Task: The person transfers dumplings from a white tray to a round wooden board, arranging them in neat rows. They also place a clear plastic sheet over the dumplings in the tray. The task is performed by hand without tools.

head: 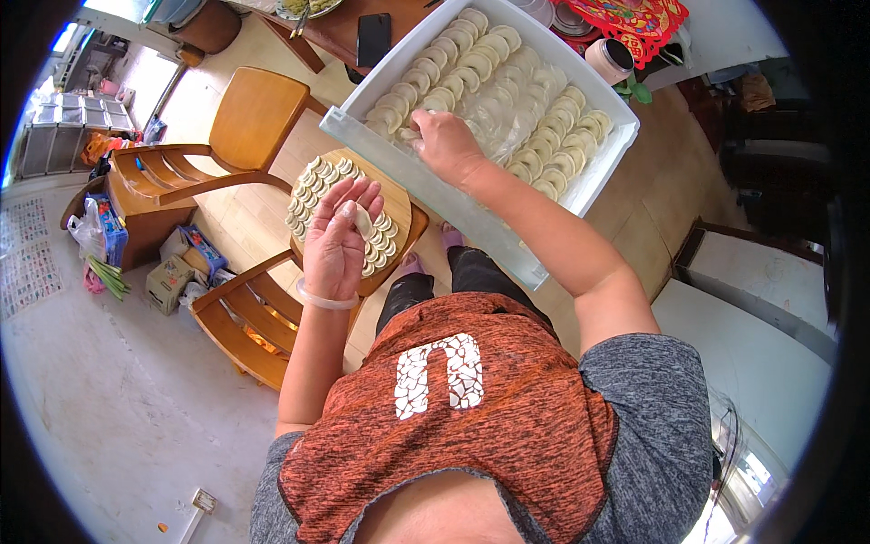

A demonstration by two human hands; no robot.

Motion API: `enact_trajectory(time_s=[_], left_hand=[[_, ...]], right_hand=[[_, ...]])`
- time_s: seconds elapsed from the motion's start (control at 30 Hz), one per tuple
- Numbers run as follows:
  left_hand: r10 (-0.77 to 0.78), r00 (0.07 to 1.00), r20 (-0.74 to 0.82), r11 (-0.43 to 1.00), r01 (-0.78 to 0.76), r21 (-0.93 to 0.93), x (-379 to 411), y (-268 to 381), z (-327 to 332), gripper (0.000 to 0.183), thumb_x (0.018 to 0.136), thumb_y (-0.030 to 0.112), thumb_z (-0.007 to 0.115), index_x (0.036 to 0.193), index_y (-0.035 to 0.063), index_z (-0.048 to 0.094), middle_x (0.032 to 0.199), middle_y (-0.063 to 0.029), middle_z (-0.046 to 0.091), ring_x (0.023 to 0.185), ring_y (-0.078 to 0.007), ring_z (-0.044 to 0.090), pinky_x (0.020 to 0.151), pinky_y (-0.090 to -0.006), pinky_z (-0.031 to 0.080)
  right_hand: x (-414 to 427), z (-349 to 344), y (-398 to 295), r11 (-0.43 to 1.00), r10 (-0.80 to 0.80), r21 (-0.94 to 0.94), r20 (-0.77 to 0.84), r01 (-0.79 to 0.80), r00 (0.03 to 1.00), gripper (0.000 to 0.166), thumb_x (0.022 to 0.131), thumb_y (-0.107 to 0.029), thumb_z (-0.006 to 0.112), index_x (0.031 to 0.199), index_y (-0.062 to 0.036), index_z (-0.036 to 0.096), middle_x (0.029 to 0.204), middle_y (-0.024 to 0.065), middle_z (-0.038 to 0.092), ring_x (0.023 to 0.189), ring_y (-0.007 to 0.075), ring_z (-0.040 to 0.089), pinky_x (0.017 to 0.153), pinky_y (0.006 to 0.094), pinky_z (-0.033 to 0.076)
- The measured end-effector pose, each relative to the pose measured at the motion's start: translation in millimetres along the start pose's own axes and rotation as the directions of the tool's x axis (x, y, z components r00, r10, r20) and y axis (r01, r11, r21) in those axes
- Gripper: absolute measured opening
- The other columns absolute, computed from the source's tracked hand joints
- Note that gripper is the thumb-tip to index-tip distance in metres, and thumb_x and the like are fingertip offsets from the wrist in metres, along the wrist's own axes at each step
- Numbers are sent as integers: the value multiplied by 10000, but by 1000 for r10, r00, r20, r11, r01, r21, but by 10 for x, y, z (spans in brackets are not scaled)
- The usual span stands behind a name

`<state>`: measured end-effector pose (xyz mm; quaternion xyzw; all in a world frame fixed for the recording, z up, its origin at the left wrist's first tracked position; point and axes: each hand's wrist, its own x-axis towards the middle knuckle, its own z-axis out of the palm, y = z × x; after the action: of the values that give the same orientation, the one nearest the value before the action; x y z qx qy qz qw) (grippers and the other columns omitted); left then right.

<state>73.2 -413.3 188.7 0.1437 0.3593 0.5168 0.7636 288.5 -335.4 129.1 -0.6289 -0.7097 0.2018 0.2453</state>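
Observation:
My left hand, palm up with a pale bangle at the wrist, holds one dumpling. Below it, many small dumplings stand in rows on a round wooden board. My right hand reaches into a white plastic drawer with a clear front panel. Its fingers pinch a pale dumpling, partly hidden, at the drawer's near left corner. Overlapping rows of dumplings fill the drawer's left and right sides. Clear plastic film lies over those in the middle.
The board rests on a wooden chair seat. Another wooden chair stands to the left. A dark phone lies on the brown table behind the drawer. A pink cup stands beside the drawer's far right edge.

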Motion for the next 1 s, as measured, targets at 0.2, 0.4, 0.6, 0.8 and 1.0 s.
enact_trajectory(time_s=[0.2, 0.4, 0.6, 0.8, 1.0], left_hand=[[-3, 999, 50, 1000, 3, 11, 53, -15, 83, 304, 963, -29, 481, 1264, -57, 509, 1267, -232, 561, 1216, -341, 552, 1082, -442, 443], [17, 996, 86, 999, -19, 29, 100, -27, 201, 327, 958, -27, 491, 1284, -42, 503, 1301, -216, 550, 1238, -339, 535, 1096, -444, 425], [34, 994, 101, 995, -43, 91, 25, -86, 471, 374, 947, -25, 505, 1320, -29, 481, 1382, -183, 504, 1266, -292, 512, 1074, -403, 435], [-16, 986, 169, 987, -12, 163, -38, -137, 703, 423, 950, 13, 498, 1369, -15, 441, 1442, -169, 450, 1301, -268, 472, 1087, -407, 404], [217, 956, 198, 960, -246, 136, 64, 87, 550, 394, 980, 26, 416, 1368, -45, 405, 1424, -236, 438, 1372, -358, 389, 1176, -464, 283]], right_hand=[[-25, -11, 55, 1000, 7, 5, -20, -7, 1000, 163, 831, -159, 660, 872, -15, 596, 856, 216, 656, 821, 394, 650, 754, 477, 522], [-112, -425, -157, 969, 28, 247, -104, -2, 994, 158, 839, -151, 688, 889, -14, 627, 807, 171, 658, 746, 359, 643, 713, 446, 509], [-611, -816, -682, 860, -114, 504, 52, 72, 992, 254, 844, -170, 696, 1009, -15, 582, 915, 184, 619, 831, 373, 623, 750, 441, 509], [-708, -782, -692, 786, -30, 617, 109, -44, 994, 306, 800, -84, 705, 1058, -14, 557, 945, 196, 598, 861, 363, 621, 772, 417, 511], [-427, -776, -199, 811, 157, 557, 92, -181, 983, 259, 795, -122, 718, 985, -8, 584, 844, 162, 654, 759, 300, 653, 718, 388, 514]])
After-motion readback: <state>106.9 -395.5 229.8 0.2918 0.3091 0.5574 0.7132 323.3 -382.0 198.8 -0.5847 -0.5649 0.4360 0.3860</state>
